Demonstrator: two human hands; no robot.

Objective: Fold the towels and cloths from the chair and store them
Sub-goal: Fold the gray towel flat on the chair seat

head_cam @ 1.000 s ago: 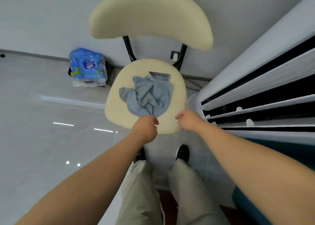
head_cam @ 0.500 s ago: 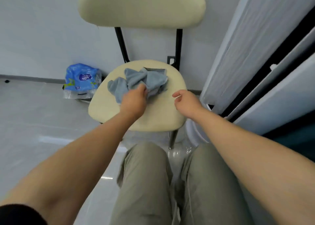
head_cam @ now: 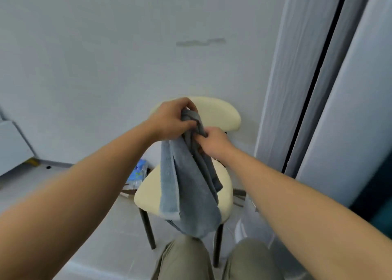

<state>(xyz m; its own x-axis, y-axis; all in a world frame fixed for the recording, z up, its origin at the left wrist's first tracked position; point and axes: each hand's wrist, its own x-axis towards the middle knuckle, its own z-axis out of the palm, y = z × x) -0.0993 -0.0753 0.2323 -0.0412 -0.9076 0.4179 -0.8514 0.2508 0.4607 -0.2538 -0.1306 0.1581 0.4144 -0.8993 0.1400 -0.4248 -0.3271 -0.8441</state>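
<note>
Far L, abt 9 o'clock, a low white unit [head_cam: 12, 146] sat blurred against the wall [head_cam: 106, 56], which was plain pale grey w/ a faint smear up nr 12. Below it lay the floor [head_cam: 63, 194], pale and glossy. A blue plastic pack [head_cam: 137, 173] peeked out behind the chair's L edge, mostly hidden by seat and forearm.

The chair [head_cam: 148, 194] stood centre: rounded cream padded seat, smooth; curved cream backrest; thin black legs. The left hand [head_cam: 170, 120] was up in front of the backrest, fingers curled round the top of the bunched towel [head_cam: 186, 186].

The towel was grey-blue terry, soft-napped, w/ a paler band down its L edge. It hung in long folds in front of the seat, its lower end at 6 o'clock nr the knees. It covered most of the seat's middle; couldn't tell if it brushed it.

The right hand [head_cam: 212, 145], at 4 o'clock of the left and nearly touching it, gripped a twisted strand of the same towel. At 3 o'clock stood tall white door panels [head_cam: 297, 67] w/ a dark gap btwn them. Khaki trousers [head_cam: 184, 258] showed at the bottom.
</note>
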